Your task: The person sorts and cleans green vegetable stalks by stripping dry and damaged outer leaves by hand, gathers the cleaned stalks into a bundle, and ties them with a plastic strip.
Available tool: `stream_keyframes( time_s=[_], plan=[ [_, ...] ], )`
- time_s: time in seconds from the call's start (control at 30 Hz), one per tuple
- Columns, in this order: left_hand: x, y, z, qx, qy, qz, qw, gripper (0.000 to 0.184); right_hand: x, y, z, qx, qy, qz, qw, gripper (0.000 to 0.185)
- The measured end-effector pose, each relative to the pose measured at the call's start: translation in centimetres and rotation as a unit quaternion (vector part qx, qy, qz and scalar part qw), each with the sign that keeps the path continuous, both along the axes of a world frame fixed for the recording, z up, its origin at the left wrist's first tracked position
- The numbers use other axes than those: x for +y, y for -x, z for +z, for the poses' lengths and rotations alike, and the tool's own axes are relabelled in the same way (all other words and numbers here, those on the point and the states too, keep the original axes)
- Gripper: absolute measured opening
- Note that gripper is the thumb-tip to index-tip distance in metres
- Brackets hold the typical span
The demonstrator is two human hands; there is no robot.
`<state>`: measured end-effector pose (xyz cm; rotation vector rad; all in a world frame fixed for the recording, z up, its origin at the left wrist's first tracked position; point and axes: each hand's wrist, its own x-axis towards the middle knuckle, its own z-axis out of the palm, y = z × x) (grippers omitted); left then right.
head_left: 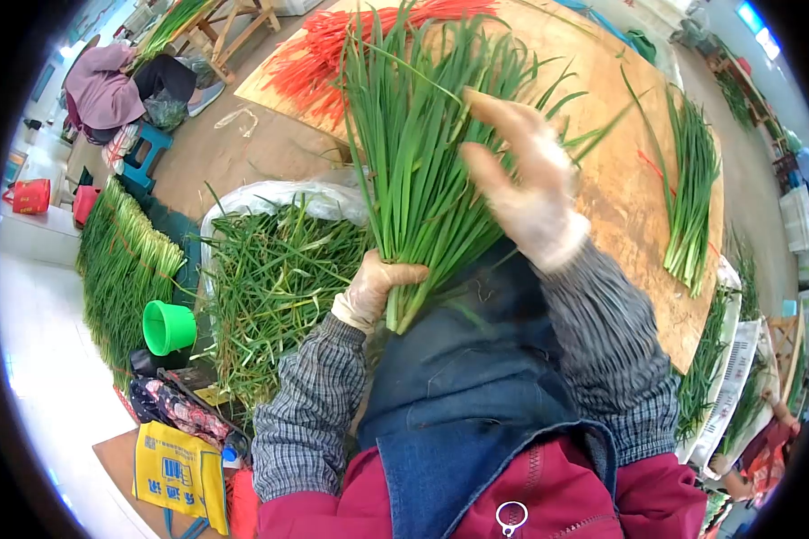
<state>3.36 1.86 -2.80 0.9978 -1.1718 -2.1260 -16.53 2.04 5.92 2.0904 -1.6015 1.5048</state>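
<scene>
A thick bunch of garlic chives (pixel 422 153) fans out above my lap, pale stem ends toward me. Around its lower stems my left hand (pixel 377 286), in a thin clear glove, is closed. My right hand (pixel 535 175), gloved the same way, is raised at the bunch's right side with thumb and fingers apart; a few leaves pass behind its fingers. On the wooden table (pixel 634 216) lies another bunch of chives (pixel 689 193) with a red tie, to the right. Red tie strips (pixel 315 67) are heaped at the table's far left.
Loose chive leaves (pixel 283 278) fill a plastic-lined container at my left. Beyond it are a large stack of chives (pixel 126 269), a green bucket (pixel 168 328) and a yellow bag (pixel 182 476). A seated person (pixel 108 90) is at the upper left, near a blue stool (pixel 144 157).
</scene>
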Motion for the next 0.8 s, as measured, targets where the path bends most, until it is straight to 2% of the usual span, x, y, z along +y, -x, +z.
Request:
stream_keyframes(
  time_s=[0.07,0.1,0.13,0.2,0.23,0.27,0.33,0.4,0.47,0.53,0.57,0.67,0.7,0.73,0.8],
  plan=[
    [0.0,-0.1,-0.5,-0.005,0.007,0.002,1.0,0.043,4.9,0.3,1.2,-0.194,-0.078,-0.004,0.978,0.024],
    [0.0,0.0,-0.7,-0.005,0.009,0.001,1.0,0.043,7.5,0.1,1.4,-0.355,-0.231,-0.001,0.906,0.02],
    [0.0,0.0,-0.7,-0.005,0.012,0.0,1.0,0.043,9.4,0.8,1.3,-0.397,-0.38,0.023,0.835,0.022],
    [0.1,0.0,-0.6,-0.005,0.018,-0.001,1.0,0.044,11.8,1.2,-2.4,-0.407,-0.548,0.003,0.731,0.031],
    [0.2,0.1,-0.9,-0.007,0.028,0.003,1.0,0.044,12.1,0.9,-3.9,-0.387,-0.561,-0.018,0.732,0.036],
    [0.2,0.1,-1.0,-0.009,0.037,0.006,0.999,0.044,12.2,0.8,-4.9,-0.401,-0.56,-0.036,0.724,0.042],
    [0.2,0.1,0.1,-0.038,0.064,-0.028,0.997,0.042,10.8,0.4,-5.8,-0.541,-0.517,0.053,0.661,0.045],
    [0.3,0.1,1.9,-0.061,0.102,-0.068,0.991,0.04,9.2,-2.1,-5.8,-0.602,-0.338,0.115,0.714,0.042],
    [1.3,0.4,5.0,-0.071,0.077,-0.096,0.99,0.043,7.3,-3.1,-6.8,-0.691,-0.275,0.172,0.646,0.036],
    [1.9,0.3,5.4,-0.043,0.03,-0.122,0.991,0.044,6.7,-3.9,-5.5,-0.759,-0.225,0.208,0.575,0.033],
    [2.2,0.6,5.9,-0.033,0.025,-0.116,0.992,0.042,6.7,-4.0,-5.5,-0.782,-0.225,0.198,0.547,0.029],
    [1.2,1.4,5.6,-0.052,-0.103,-0.159,0.98,0.041,7.1,-3.1,-6.4,-0.851,-0.202,0.156,0.459,0.028],
    [1.4,2.1,5.4,-0.077,-0.08,-0.145,0.983,0.046,7.5,-2.9,-6.8,-0.865,-0.2,0.143,0.438,0.027],
    [1.0,2.2,4.9,-0.148,0.033,-0.197,0.969,0.047,8.0,-2.9,-7.1,-0.866,-0.198,0.132,0.441,0.027],
    [0.2,2.2,6.4,-0.284,0.141,-0.262,0.911,0.052,8.5,-3.1,-7.5,-0.873,-0.191,0.12,0.432,0.028]
  ],
)
